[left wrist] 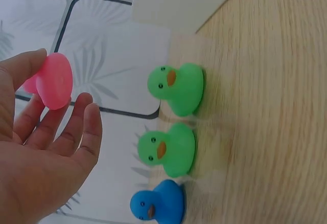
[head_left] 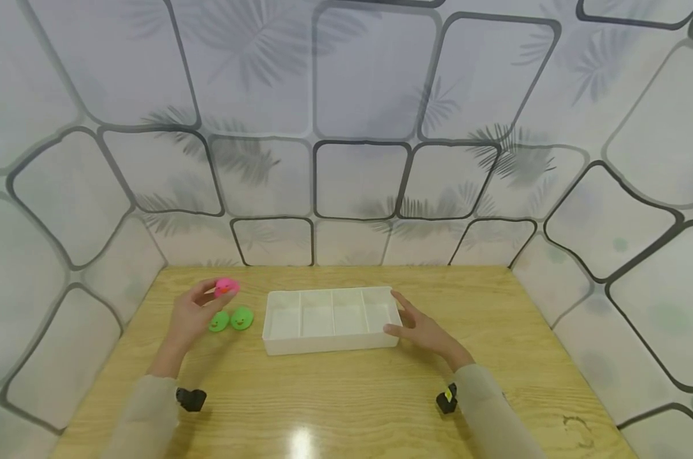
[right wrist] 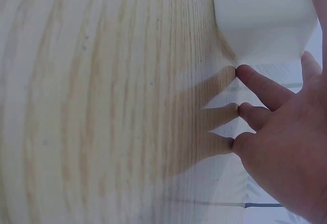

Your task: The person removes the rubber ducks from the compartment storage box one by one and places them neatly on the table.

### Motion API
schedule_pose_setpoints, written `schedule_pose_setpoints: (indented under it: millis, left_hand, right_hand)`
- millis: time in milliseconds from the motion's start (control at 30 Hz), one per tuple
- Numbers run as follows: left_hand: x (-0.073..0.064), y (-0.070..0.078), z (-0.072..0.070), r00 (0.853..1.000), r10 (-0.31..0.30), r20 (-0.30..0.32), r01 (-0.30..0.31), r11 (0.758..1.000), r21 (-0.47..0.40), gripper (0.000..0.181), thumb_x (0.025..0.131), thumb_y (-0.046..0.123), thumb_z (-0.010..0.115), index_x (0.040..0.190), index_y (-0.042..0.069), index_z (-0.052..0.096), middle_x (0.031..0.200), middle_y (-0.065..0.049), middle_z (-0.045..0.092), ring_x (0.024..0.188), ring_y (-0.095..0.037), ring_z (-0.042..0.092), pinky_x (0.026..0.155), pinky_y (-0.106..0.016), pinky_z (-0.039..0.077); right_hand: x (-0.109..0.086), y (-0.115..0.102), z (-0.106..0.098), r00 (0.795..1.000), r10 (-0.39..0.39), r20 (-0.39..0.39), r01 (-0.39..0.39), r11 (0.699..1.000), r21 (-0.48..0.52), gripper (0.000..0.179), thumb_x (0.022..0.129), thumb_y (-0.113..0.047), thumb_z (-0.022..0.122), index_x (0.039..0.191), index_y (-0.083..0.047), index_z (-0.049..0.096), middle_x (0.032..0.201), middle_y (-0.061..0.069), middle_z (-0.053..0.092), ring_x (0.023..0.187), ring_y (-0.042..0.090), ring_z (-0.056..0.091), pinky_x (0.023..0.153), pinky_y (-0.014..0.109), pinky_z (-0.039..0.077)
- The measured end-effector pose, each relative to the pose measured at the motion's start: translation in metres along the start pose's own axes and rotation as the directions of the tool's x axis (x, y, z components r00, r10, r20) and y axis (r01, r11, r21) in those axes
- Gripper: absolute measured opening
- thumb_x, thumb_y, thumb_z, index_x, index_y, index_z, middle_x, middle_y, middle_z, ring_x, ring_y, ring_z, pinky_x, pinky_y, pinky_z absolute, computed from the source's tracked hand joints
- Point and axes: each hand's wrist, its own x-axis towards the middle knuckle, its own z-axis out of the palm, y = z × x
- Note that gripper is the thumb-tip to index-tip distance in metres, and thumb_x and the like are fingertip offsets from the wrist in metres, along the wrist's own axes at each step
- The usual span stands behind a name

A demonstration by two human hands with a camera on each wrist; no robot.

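A pink toy duck point(head_left: 226, 287) is pinched between the thumb and fingers of my left hand point(head_left: 194, 309), held above the tabletop. Close below it, two green toy ducks point(head_left: 242, 318) stand side by side. A blue toy duck point(left wrist: 161, 203) stands in line with them in the left wrist view; my left hand hides it in the head view. My right hand point(head_left: 423, 328) grips the right end of a white box point(head_left: 331, 344) with several compartments, thumb at the front and index finger at the back corner. Its other fingertips point(right wrist: 245, 109) reach down to the table.
The box and ducks stand on a wood-grain table point(head_left: 335, 395). Patterned panels point(head_left: 357, 178) rise behind it and on both sides. A small black device point(head_left: 191, 399) sits at the left wrist and another black device point(head_left: 447, 399) at the right wrist.
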Motion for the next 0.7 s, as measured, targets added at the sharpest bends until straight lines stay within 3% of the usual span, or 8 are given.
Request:
schedule_pose_setpoints:
  millis: [267, 533, 700]
  left_hand:
    - [-0.004, -0.008, -0.015, 1.0, -0.013, -0.011, 0.013, 1.0, 0.017, 0.058, 0.098, 0.038, 0.077, 0.142, 0.004, 0.063, 0.143, -0.01, 0.064, 0.098, 0.019, 0.056, 0.08, -0.009, 0.054]
    - [-0.009, -0.019, -0.029, 0.999, -0.038, -0.033, 0.039, 0.999, 0.024, 0.065, 0.098, 0.04, 0.076, 0.147, 0.002, 0.058, 0.127, 0.017, 0.06, 0.099, 0.02, 0.055, 0.078, -0.008, 0.054]
    - [-0.012, -0.022, -0.037, 0.997, -0.053, -0.049, 0.056, 0.997, 0.059, 0.065, 0.097, 0.042, 0.077, 0.145, 0.002, 0.06, 0.134, 0.003, 0.063, 0.097, 0.022, 0.053, 0.077, -0.007, 0.053]
  right_hand:
    - [0.0, 0.0, 0.0, 1.0, 0.014, -0.001, -0.014, 1.0, -0.003, 0.095, 0.097, -0.055, 0.071, 0.168, -0.046, 0.008, 0.169, 0.018, 0.036, 0.157, 0.039, 0.035, 0.123, 0.066, 0.033]
    - [0.0, 0.002, 0.0, 1.0, 0.014, -0.006, -0.014, 1.0, -0.01, 0.094, 0.097, -0.056, 0.071, 0.167, -0.049, 0.008, 0.169, 0.018, 0.038, 0.157, 0.04, 0.036, 0.123, 0.067, 0.032]
    - [0.0, 0.003, 0.0, 1.0, 0.012, -0.008, -0.012, 1.0, -0.02, 0.094, 0.097, -0.056, 0.07, 0.167, -0.048, 0.008, 0.169, 0.018, 0.038, 0.157, 0.04, 0.035, 0.123, 0.068, 0.032]
